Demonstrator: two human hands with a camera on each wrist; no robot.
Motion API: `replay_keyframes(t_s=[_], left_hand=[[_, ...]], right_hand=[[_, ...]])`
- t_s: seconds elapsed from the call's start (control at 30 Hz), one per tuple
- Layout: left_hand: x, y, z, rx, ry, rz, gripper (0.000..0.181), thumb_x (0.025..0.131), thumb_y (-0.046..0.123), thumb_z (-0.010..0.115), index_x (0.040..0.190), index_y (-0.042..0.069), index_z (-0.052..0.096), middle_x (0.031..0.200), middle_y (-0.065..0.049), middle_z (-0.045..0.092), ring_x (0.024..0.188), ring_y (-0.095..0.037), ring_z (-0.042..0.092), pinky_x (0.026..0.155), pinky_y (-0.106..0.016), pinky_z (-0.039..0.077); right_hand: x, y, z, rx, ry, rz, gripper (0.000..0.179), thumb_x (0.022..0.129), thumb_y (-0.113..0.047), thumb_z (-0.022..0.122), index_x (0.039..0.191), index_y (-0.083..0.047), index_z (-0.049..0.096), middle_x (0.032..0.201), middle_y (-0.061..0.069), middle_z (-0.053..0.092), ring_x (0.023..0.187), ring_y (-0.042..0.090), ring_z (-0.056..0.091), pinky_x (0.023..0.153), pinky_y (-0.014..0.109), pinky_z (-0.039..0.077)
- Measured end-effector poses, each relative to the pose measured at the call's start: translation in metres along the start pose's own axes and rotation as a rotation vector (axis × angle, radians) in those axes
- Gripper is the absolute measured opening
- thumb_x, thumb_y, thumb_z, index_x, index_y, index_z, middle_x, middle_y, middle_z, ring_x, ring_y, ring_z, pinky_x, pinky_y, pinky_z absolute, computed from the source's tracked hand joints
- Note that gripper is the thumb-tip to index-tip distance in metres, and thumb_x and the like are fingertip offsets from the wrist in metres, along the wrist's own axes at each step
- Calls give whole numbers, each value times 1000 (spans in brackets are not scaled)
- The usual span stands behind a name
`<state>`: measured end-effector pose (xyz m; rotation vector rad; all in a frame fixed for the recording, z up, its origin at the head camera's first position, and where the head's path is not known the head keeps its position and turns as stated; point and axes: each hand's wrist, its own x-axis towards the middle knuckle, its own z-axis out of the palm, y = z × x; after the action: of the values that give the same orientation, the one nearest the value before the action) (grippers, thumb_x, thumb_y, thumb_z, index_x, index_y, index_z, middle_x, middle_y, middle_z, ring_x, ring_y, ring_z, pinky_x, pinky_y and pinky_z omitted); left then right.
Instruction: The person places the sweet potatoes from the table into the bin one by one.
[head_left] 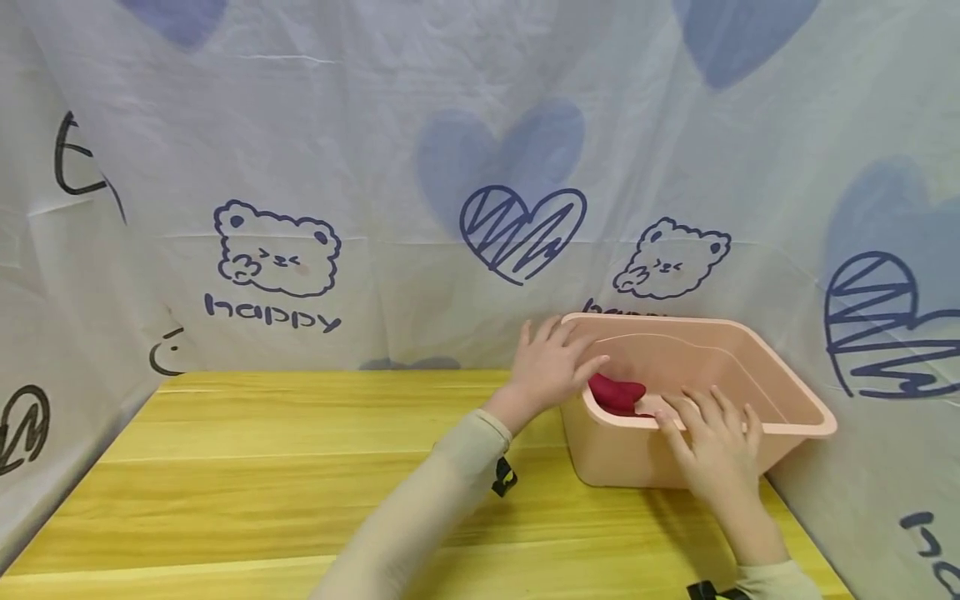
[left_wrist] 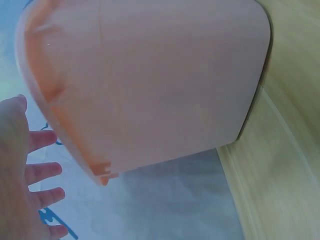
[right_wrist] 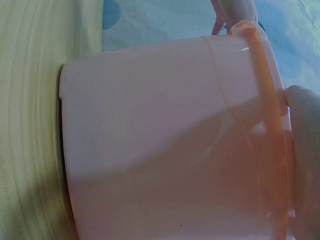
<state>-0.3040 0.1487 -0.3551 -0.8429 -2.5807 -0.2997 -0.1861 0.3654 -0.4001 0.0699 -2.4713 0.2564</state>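
Note:
A pink plastic bin [head_left: 626,457] stands at the right of the wooden table. Inside it, near the left end, lies a dark red soft-looking thing [head_left: 617,394]; its lower part is hidden by the bin wall. My left hand [head_left: 546,363] is at the bin's left rim with fingers spread and extended, gripping nothing. Over the front rim reaches my right hand [head_left: 716,454], its fingers apart above the bin's interior and nothing seen in them. In the right wrist view, part of that hand [right_wrist: 305,120] lies along the rim [right_wrist: 281,125].
The wooden tabletop [head_left: 262,467] extends to the left of the bin. A pale cloth [head_left: 397,167] printed with hearts and bears hangs behind the table, and more of it [head_left: 892,467] hangs close to the bin's right side.

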Motion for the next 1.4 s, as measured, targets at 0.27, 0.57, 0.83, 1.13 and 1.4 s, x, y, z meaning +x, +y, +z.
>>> replay_keyframes(t_s=[0.27,0.57,0.83,1.13,1.4], left_hand=[[-21,-11,-11,-33,3,-16,56,99,64,26,144,37,46,154,3,40,144,-26,33,115,-62,23],[-51,-33,-16,-78,17,-47,54,99,61,30,143,35,47,153,-1,42,143,-29,35,114,-64,23],[-74,-53,-24,-100,1,-75,54,100,60,31,145,35,44,155,-3,39,146,-31,31,115,-65,19],[-106,-74,-33,-87,32,-72,51,100,55,36,146,34,43,154,-4,40,145,-32,33,114,-67,20],[-132,-92,-43,-84,59,-93,50,100,52,41,144,31,47,152,-6,44,144,-33,34,113,-66,22]], right_hand=[[-1,0,1,14,7,4,44,101,-48,42,125,-17,61,134,17,53,133,44,35,110,68,9],[-2,-1,1,20,7,3,43,101,-47,42,124,-17,62,134,17,53,133,45,35,110,68,9],[-1,0,2,21,28,-8,43,100,-47,43,122,-16,62,133,17,55,132,44,36,110,69,10],[1,-2,1,24,37,-24,44,100,-47,43,123,-14,61,133,17,55,132,45,37,110,69,10],[-1,-2,-1,38,35,-22,44,100,-46,44,126,-14,60,133,18,53,132,45,35,110,70,9]])
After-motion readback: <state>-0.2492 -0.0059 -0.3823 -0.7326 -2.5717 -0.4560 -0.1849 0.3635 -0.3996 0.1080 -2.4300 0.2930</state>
